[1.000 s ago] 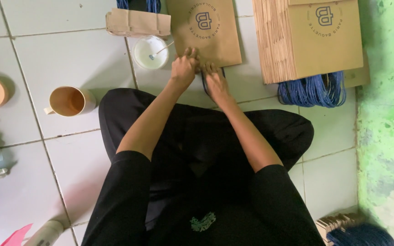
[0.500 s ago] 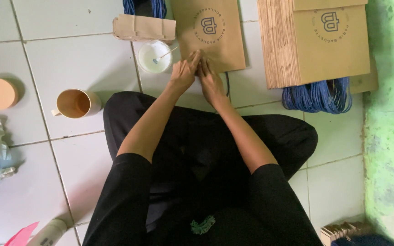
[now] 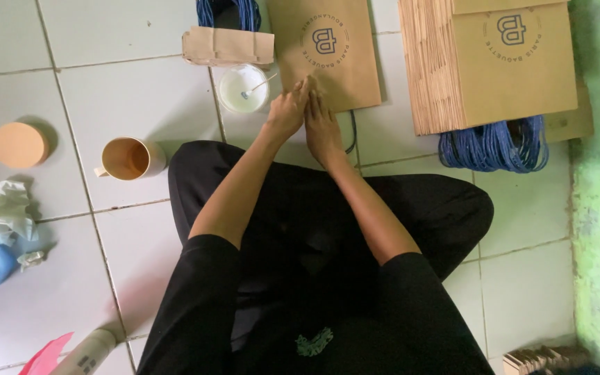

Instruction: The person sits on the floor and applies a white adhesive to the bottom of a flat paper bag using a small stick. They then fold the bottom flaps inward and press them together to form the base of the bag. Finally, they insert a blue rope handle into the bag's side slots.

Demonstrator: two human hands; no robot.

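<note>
A flat brown paper bag (image 3: 328,48) with a round printed mark lies on the white tile floor in front of my crossed legs in black trousers. My left hand (image 3: 288,109) and my right hand (image 3: 322,130) rest side by side on the bag's near edge, touching each other. Their fingers are straight and held together, pressing on the paper. A thin dark cord (image 3: 351,133) curves out from beside my right hand. My hands cover the bag's near edge.
A white bowl (image 3: 243,89) with pale paste and a stick stands left of the bag, with a folded brown paper piece (image 3: 227,46) behind it. A stack of bags (image 3: 498,66) and blue cord bundles (image 3: 494,147) lie at right. A tan mug (image 3: 130,158) and round lid (image 3: 19,144) sit left.
My two hands have drawn together until they touch on the bag's near edge. The view has shifted slightly.
</note>
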